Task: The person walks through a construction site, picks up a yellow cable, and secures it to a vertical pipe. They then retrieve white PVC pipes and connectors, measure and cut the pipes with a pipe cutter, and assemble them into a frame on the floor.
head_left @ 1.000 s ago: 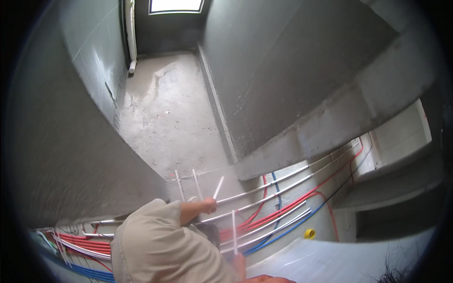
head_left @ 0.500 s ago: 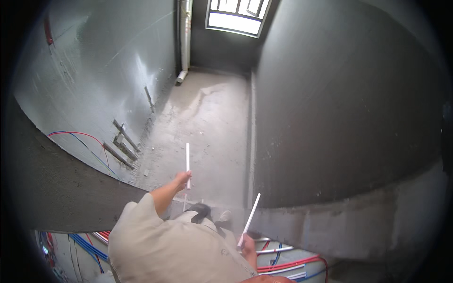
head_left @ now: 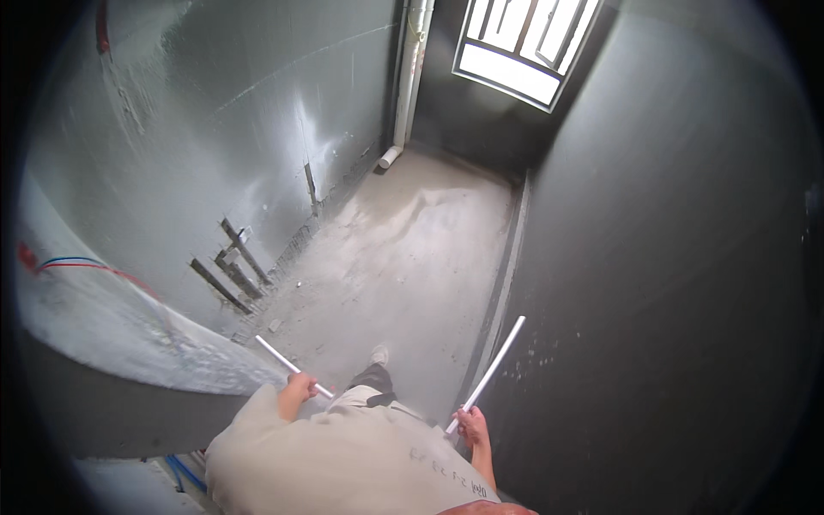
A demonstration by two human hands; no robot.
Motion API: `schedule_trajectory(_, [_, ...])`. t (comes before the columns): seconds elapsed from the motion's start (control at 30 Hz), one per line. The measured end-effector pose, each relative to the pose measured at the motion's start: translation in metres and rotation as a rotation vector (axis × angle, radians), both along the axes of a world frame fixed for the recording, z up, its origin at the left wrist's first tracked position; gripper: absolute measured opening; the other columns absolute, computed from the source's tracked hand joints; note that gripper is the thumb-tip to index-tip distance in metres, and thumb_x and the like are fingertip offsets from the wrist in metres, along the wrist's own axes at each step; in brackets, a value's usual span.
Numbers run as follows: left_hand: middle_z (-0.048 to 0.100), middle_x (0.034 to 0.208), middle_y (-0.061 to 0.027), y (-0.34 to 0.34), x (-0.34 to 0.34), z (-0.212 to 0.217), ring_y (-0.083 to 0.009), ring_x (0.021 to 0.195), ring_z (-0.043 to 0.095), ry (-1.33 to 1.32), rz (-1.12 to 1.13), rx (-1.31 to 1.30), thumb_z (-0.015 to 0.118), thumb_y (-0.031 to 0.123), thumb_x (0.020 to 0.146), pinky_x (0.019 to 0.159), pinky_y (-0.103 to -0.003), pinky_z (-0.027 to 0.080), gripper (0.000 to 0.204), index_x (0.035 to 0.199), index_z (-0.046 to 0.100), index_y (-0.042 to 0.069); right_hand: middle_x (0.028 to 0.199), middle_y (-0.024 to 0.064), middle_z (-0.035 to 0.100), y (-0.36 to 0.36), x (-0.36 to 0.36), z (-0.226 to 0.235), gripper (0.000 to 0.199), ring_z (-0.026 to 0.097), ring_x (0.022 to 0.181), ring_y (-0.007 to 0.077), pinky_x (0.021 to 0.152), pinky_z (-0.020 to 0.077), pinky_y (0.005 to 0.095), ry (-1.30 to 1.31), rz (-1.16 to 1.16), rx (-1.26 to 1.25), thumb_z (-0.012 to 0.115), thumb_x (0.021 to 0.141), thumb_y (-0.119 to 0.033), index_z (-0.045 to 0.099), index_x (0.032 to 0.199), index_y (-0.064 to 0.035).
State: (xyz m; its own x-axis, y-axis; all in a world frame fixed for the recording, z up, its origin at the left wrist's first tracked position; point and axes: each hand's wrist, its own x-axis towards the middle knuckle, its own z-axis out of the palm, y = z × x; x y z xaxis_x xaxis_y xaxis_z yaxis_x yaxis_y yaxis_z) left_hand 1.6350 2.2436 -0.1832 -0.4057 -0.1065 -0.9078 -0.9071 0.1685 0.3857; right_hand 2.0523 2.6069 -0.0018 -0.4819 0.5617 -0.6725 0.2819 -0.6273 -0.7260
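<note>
Since half second ago view swung further down corridor; both white tubes lower and spread wider. Left hand (head_left: 296,393) clenched on short white tube (head_left: 292,367), tube angled up-left toward grey wall (head_left: 215,129). Right hand (head_left: 472,427) clenched on long white tube (head_left: 489,371), tilted up-right beside dark wall (head_left: 669,257). Shoe (head_left: 378,354), probably person's own, on concrete floor (head_left: 403,249) between tubes. Window (head_left: 524,43) at far end.

Unfinished building interior: bare concrete floor (head_left: 403,257), grey rendered walls (head_left: 215,129), exposed drainpipe (head_left: 410,77), chased pipe grooves (head_left: 227,270).
</note>
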Motion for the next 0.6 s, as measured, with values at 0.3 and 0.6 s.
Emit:
schedule_trajectory(0.3, [0.064,0.078,-0.0167,0.211,-0.183,-0.179,-0.0267,0.054,0.062,0.135,0.219,0.093,0.069,0.006,0.094,0.040,-0.043,0.055,0.017,0.105,0.058,-0.002,0.091,0.0078,0.068,0.277,-0.241,-0.221,0.019,0.054,0.060,0.0108,0.051,0.0443,0.0257,0.131,-0.173,0.291,0.065,0.098,-0.007,0.051,0.111,-0.0105])
schedule_trajectory(0.6, [0.068,0.077,-0.0149,0.448,-0.323,-0.098,-0.0211,0.050,0.062,0.285,-0.246,-0.025,0.067,0.000,0.093,0.037,-0.034,0.052,0.010,0.097,0.058,0.000,0.089,0.0095,0.068,0.562,-0.401,-0.125,0.025,0.050,0.050,0.0087,0.040,0.0388,0.0235,0.280,-0.370,0.306,0.055,0.106,-0.016,0.046,0.129,-0.0137])
